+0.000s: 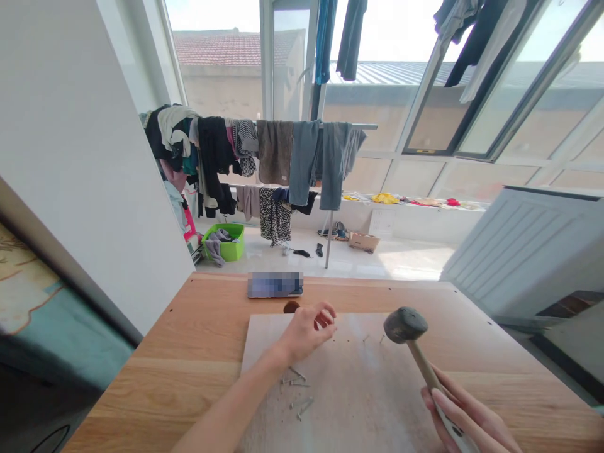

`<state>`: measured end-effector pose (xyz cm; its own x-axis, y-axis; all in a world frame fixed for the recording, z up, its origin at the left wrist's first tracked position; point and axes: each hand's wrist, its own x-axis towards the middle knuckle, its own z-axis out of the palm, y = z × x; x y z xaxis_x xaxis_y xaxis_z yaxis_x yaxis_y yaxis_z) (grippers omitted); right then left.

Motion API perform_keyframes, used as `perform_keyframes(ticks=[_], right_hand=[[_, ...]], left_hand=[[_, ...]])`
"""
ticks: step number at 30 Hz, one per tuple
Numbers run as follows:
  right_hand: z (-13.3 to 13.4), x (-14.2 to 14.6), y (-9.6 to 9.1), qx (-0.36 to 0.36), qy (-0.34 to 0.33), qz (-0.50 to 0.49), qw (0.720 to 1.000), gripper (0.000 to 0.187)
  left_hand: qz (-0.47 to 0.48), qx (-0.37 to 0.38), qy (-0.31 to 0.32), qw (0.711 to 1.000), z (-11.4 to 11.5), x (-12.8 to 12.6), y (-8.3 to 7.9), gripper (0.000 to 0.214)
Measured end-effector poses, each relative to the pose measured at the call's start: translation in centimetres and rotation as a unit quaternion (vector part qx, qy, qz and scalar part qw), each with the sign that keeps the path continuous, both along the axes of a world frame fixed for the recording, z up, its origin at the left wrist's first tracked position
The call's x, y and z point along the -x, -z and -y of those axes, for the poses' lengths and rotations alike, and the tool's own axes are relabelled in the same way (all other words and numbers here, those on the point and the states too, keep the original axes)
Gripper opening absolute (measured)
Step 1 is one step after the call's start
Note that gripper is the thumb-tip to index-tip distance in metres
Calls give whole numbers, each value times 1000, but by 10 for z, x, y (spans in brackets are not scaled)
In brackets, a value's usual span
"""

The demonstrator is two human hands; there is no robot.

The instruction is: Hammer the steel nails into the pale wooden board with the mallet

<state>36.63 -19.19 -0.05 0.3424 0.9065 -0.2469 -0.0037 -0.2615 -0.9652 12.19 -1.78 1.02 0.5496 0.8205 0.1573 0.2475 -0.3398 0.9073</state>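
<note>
My right hand (460,409) is wrapped round the wooden handle of a mallet (406,326). The mallet's dark head is raised over the right side of a pale board (377,396). Over the board's upper middle, my left hand (309,328) has its fingers curled towards the thumb; anything between the fingertips is too small to make out. Right of that hand, a nail (365,339) and another nail (382,338) stand up from the board. Several loose nails (297,382) lie on the board beside my left forearm.
The board lies on a wooden table (155,377). A blurred bluish box-like object (275,285) and a small round brown thing (291,306) are behind the board. Beyond stand a rack of clothes (276,151), a green basket (231,248) and a white panelled piece (528,245) at right.
</note>
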Motion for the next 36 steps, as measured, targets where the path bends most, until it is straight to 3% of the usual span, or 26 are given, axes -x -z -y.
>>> perform_keyframes(ticks=[5, 12, 23, 32, 36], right_hand=[[3, 8, -9, -32, -1, 9, 999, 69], [1, 10, -12, -42, -6, 0, 999, 74], [6, 14, -15, -39, 2, -16, 999, 68], [6, 17, -6, -41, -10, -47, 998, 63], [2, 15, -21, -62, -46, -22, 997, 60]], left_hand=[[-57, -59, 39, 996, 6, 0, 8, 12], [-105, -119, 34, 987, 10, -14, 5, 12], [-82, -104, 31, 991, 12, -26, 12, 13], [-64, -116, 26, 991, 10, -28, 16, 10], [-66, -115, 28, 991, 10, -28, 17, 12]])
